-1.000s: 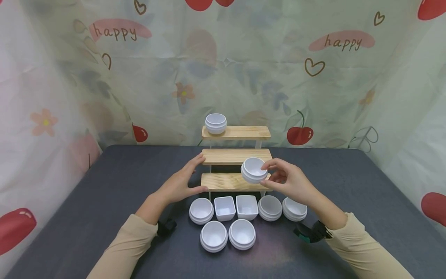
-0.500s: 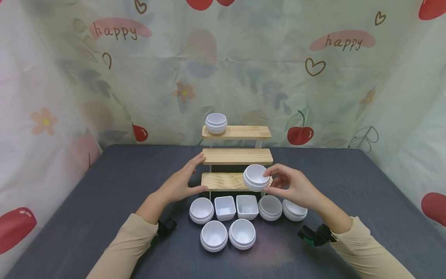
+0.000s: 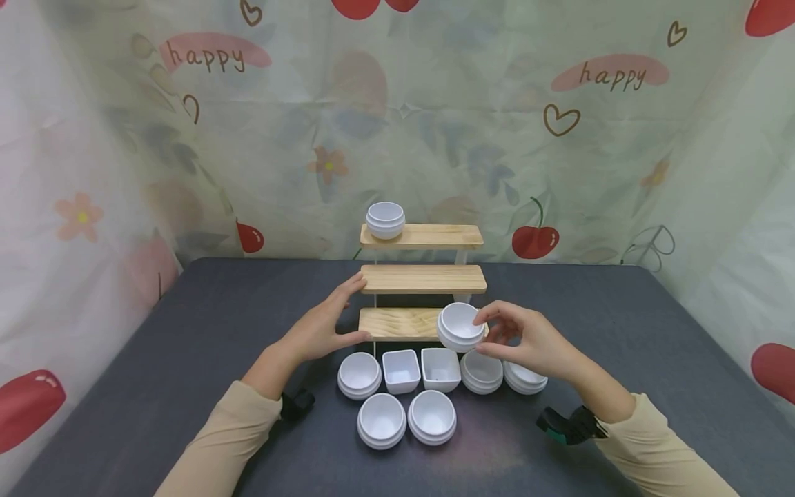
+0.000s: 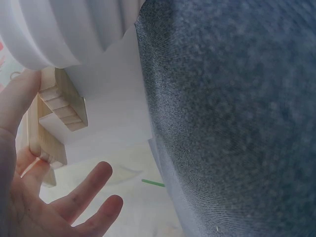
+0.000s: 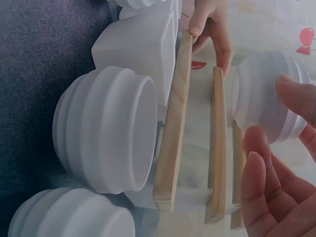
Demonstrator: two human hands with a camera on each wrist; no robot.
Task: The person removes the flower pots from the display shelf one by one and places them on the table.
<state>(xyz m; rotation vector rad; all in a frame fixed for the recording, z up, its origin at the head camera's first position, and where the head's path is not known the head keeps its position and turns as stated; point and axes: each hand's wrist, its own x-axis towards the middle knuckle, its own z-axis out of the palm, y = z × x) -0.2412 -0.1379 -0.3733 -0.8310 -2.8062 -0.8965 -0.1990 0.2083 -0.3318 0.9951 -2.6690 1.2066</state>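
In the head view my right hand (image 3: 524, 342) pinches a small white round bowl (image 3: 461, 327) between thumb and fingers, in front of the lowest shelf's right end. Its stepped rim and ridged side (image 5: 269, 94) show in the right wrist view. My left hand (image 3: 319, 321) rests against the left end of a three-tier wooden shelf stand (image 3: 397, 324). Its thumb (image 4: 19, 98) touches the lowest board and its forefinger reaches the middle one, while two other fingers stretch out free. Another white round bowl (image 3: 385, 221) sits at the left end of the top shelf.
Before the stand, a row on the dark cloth-covered table (image 3: 155, 386) holds round bowls (image 3: 359, 376) and two square ones (image 3: 400, 371). Two more round bowls (image 3: 381, 421) stand nearer me. A printed curtain (image 3: 435, 138) hangs behind.
My right hand has brought the held bowl down and slightly right, from between the middle and lowest shelves to the lowest shelf's front edge. The left hand has kept its place.
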